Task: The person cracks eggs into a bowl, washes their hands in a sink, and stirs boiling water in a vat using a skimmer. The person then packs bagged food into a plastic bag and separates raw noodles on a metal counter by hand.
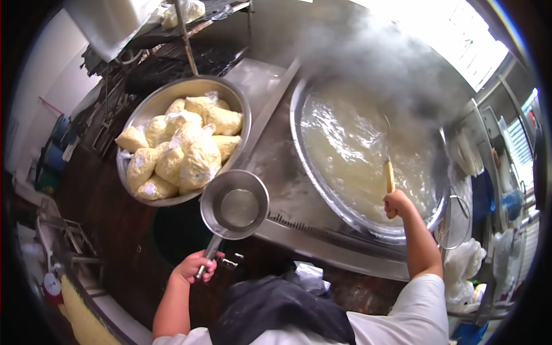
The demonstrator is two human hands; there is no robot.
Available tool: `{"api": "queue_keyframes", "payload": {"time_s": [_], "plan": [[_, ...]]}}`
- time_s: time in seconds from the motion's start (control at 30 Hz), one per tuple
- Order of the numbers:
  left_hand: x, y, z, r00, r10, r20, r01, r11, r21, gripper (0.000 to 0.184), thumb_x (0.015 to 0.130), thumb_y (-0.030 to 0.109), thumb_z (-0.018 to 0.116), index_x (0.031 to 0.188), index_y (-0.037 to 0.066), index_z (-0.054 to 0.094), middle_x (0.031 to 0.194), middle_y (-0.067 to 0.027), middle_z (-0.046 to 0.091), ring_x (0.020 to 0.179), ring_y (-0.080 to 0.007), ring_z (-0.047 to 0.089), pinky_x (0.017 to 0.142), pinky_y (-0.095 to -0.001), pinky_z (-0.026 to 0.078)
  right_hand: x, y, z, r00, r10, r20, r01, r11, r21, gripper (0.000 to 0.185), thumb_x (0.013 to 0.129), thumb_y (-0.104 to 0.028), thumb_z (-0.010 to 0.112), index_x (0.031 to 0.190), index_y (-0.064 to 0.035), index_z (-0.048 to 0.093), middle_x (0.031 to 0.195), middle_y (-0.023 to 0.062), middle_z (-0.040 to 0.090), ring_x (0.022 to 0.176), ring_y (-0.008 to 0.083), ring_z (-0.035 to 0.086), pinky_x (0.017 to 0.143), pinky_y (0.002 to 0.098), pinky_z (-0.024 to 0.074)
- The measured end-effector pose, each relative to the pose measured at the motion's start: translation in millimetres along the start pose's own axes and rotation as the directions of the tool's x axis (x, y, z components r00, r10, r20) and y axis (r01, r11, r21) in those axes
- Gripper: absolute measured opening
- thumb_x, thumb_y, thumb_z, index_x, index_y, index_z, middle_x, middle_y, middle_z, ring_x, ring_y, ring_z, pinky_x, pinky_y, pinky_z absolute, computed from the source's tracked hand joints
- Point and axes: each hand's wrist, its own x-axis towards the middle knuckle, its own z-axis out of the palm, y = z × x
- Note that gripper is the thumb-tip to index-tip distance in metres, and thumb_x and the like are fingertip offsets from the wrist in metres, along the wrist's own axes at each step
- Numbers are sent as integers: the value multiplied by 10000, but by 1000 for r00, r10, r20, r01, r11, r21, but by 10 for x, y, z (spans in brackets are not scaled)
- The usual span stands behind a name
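My left hand [195, 266] is closed round the handle of a metal saucepan [262, 214], which has a little cloudy liquid [239, 208] in its bottom. The saucepan is beside the near rim of a big metal basin [245, 95] piled with clear bags of pale yellow shreds [198, 158]. Over the large round pot [348, 215], my right hand [398, 203] grips a wooden-handled tool [390, 175]. Its far end reaches into the bubbling, cloudy liquid [351, 167]; a thin curved edge shows there, but steam and liquid hide most of the head.
Steam [402, 63] rises thickly behind the pot. A metal stove top [282, 178] surrounds it on the left. To the right, a wire hoop [457, 221] and plastic bags [464, 267] hang near shelving. A dark bin [175, 233] stands below the basin. Racks line the far left.
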Motion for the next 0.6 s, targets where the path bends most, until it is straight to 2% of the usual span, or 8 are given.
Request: {"api": "queue_keyframes", "payload": {"time_s": [0.03,0.1,0.13,0.23,0.3,0.4,0.5,0.6], "plan": [[1,12,5,1000,-1,14,1,1000,4,514,805,92,589,1295,-11,474,706,-62,522,503,-158,510,473,-296,423,-47,-6,57,1000,-7,4,7,1000,-4,60,813,-5,570,782,42,549,602,126,555,499,231,583,405,402,475],[9,27,-9,1000,-1,23,1,1000,2,514,806,90,588,1296,-11,472,706,-61,519,501,-156,508,472,-295,422,-165,14,151,988,-63,138,39,984,171,80,828,-28,588,780,12,537,611,94,542,497,215,568,430,387,479],[14,25,-13,999,-7,36,7,1000,3,514,806,87,588,1297,-11,470,707,-59,516,500,-155,505,472,-294,422,-333,-31,224,987,-60,150,19,965,263,105,848,-56,598,789,-18,519,637,66,532,511,198,559,451,366,481],[15,50,-28,999,-15,42,14,1000,27,523,807,94,590,1303,-11,463,708,-58,512,504,-153,504,476,-292,423,-661,-45,339,927,6,375,-192,867,459,104,884,-105,602,935,-60,524,691,19,530,523,120,526,455,302,476],[19,69,-21,998,-30,62,25,997,69,528,809,103,587,1309,-8,459,708,-59,510,505,-155,503,477,-297,423,-842,70,402,871,-102,481,-230,779,583,149,902,-123,583,1031,-77,522,704,-8,523,525,86,508,454,267,470],[22,94,-5,998,-32,46,28,997,69,533,805,117,584,1309,-2,457,700,-64,513,496,-162,490,473,-310,424,-1146,258,492,722,-223,655,-435,590,681,235,923,-137,548,1148,-76,520,711,-44,507,538,55,504,450,248,459],[18,145,-8,998,-51,43,47,995,93,530,800,112,583,1302,-4,459,691,-66,517,493,-162,485,471,-311,426,-1519,383,592,636,-331,697,-548,442,710,285,928,-126,540,1208,-79,513,720,-48,510,547,54,508,458,259,474],[38,172,-57,996,-62,60,55,993,105,521,798,105,578,1294,-4,463,683,-66,524,495,-162,491,467,-312,428,-1917,446,637,618,-396,679,-550,400,734,329,924,-116,552,1245,-65,501,740,-28,519,562,69,517,483,261,490]]}}
